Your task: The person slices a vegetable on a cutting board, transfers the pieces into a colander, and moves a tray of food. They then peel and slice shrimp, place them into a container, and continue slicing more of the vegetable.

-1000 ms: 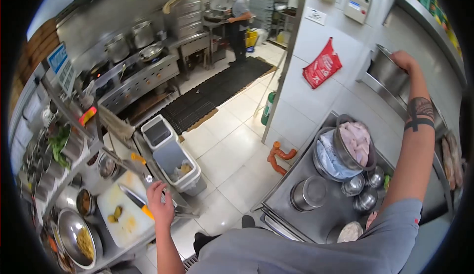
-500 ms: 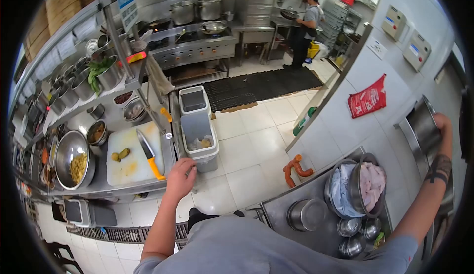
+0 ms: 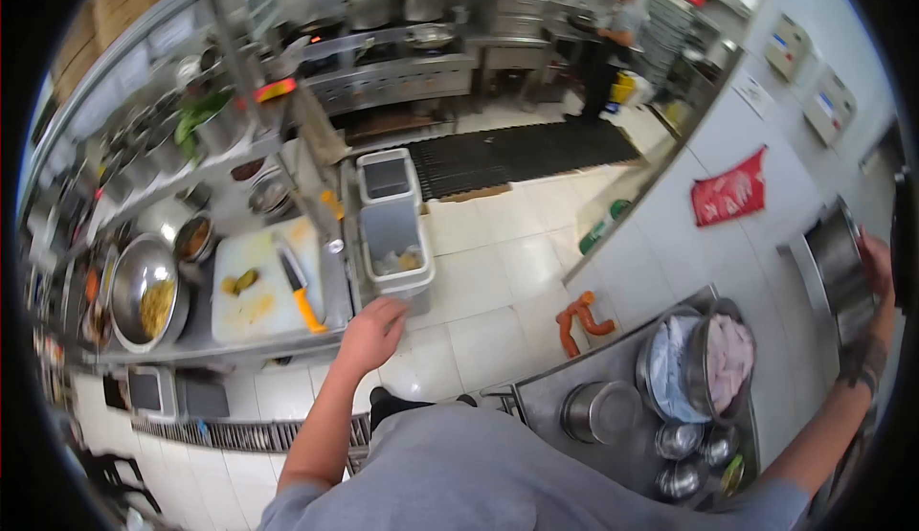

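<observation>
My left hand [image 3: 375,333] is in the air near the counter's edge, fingers loosely stretched and holding nothing. Close to it on the counter lies a knife with an orange handle [image 3: 309,311], its blade on a white cutting board [image 3: 235,316]. Yellow-green pieces of food [image 3: 239,283] rest on the same board. At the far right my right hand [image 3: 877,265] grips the side of a steel pot [image 3: 835,247] beside the wall. Part of that grip is hidden by the pot and the dark image edge.
Left of the board stands a steel bowl [image 3: 122,301] of yellow strips. Grey bins [image 3: 391,234] are below the counter end. At right, a metal table [image 3: 536,416] bears a lidded pot [image 3: 601,411], small bowls and a tub of pale meat [image 3: 728,359]. A co-worker [image 3: 613,47] stands beyond.
The whole view has shifted slightly, with the scene moving to the right. My right hand sits a little lower along the steel pot. My left hand remains near the counter's edge, fingers still apart.
</observation>
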